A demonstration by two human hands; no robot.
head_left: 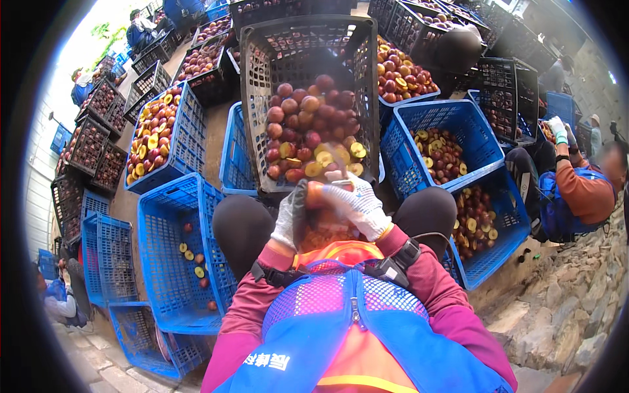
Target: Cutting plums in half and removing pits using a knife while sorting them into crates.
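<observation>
My left hand (291, 215), in a white glove with a dark palm, is closed just past the near rim of the black crate (254, 118). Between it and my right hand is a blurred reddish plum (316, 195). My right hand (359, 207), in a white dotted glove with the fingertips bare, is curled in against the plum; whatever else it grips is hidden. The black crate tilts toward me, holding whole dark red plums (308, 121) and, at its near end, several cut ones with yellow flesh (324, 158).
At my left a blue crate (147, 216) holds a few cut plums. Blue crates of plums (495, 147) stand at my right. Farther left is a full blue crate (187, 134). A co-worker with an orange sleeve (583, 190) sits at the right, near a stone wall (557, 314).
</observation>
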